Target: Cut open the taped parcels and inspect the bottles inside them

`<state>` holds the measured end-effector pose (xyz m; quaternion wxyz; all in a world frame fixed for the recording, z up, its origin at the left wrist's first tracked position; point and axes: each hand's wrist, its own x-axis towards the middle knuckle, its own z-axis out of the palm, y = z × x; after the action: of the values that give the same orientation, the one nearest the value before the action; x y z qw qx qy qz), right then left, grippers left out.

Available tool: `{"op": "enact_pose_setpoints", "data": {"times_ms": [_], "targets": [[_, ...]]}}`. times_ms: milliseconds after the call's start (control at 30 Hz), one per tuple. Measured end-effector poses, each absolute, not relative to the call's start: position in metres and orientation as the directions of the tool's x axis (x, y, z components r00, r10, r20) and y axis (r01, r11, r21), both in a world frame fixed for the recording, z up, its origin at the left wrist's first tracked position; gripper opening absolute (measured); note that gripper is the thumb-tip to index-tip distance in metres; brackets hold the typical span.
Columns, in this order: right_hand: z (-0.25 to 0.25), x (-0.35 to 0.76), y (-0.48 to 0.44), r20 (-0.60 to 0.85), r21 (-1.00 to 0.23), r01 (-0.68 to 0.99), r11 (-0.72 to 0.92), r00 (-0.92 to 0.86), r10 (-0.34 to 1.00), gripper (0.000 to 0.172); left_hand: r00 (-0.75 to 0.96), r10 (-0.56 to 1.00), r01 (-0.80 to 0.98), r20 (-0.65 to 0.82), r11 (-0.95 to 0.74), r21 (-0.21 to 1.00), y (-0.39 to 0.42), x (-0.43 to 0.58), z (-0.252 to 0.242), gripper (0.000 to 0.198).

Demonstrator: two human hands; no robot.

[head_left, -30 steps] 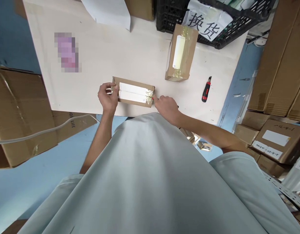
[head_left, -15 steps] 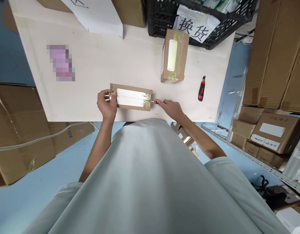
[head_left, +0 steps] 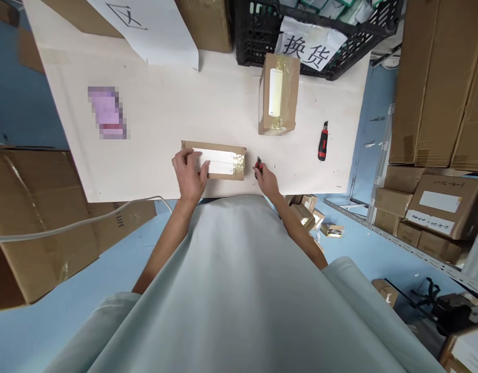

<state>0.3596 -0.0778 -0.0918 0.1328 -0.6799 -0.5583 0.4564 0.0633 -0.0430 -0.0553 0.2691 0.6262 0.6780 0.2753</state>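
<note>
A small cardboard box [head_left: 240,163] with a white label and shiny clear tape at its right end lies near the front edge of the table. My left hand [head_left: 190,173] grips its left end, fingers curled over the top and thumb on the label. Just off the box's right end, my right hand [head_left: 267,181] is closed around a red and black utility knife [head_left: 258,166]. The blade tip points away from me and does not touch the box. A second utility knife [head_left: 323,142], also red and black, lies farther right on the table.
A taped, labelled carton [head_left: 287,96] stands behind the box, close to a black plastic crate [head_left: 250,36] with a paper sign. Left on the white table [head_left: 157,114] is a blurred purple item [head_left: 109,111]. Cardboard boxes [head_left: 437,210] fill the shelf at right.
My right hand has drawn the knife away from the box's right end and turned it upward. My left hand has shifted from the box's left edge onto its top.
</note>
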Motion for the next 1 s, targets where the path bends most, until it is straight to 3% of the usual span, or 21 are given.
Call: {"op": "enact_pose_setpoints", "data": {"times_ms": [200, 400, 567, 700, 833, 1000], "targets": [[-0.102, 0.342, -0.077, -0.486, -0.779, 0.398, -0.485, 0.108, 0.867, 0.059, -0.118, 0.993, 0.679, -0.01, 0.088, 0.729, -0.041, 0.033, -0.062, 0.051], [-0.072, 0.294, -0.064, -0.402, -0.875, 0.273, -0.401, 0.053, 0.914, 0.064, -0.158, 0.987, 0.626, -0.028, 0.122, 0.77, -0.037, -0.013, -0.064, 0.055], [-0.019, 0.266, -0.057, -0.373, -0.846, 0.397, -0.357, 0.039, 0.927, 0.063, -0.203, 0.977, 0.577, -0.059, 0.168, 0.799, -0.043, -0.03, -0.065, 0.06], [0.014, 0.248, -0.053, -0.312, -0.772, 0.565, -0.291, 0.062, 0.948, 0.063, -0.136, 0.987, 0.55, -0.083, 0.144, 0.823, -0.043, -0.019, -0.059, 0.057], [0.017, 0.245, -0.053, -0.246, -0.66, 0.702, -0.268, 0.134, 0.96, 0.065, -0.058, 0.993, 0.519, -0.1, 0.116, 0.847, -0.039, -0.013, -0.056, 0.054], [-0.003, 0.252, -0.063, -0.335, -0.594, 0.702, -0.393, 0.228, 0.914, 0.069, -0.092, 0.99, 0.459, -0.103, 0.134, 0.878, -0.038, -0.038, -0.069, 0.056]]}}
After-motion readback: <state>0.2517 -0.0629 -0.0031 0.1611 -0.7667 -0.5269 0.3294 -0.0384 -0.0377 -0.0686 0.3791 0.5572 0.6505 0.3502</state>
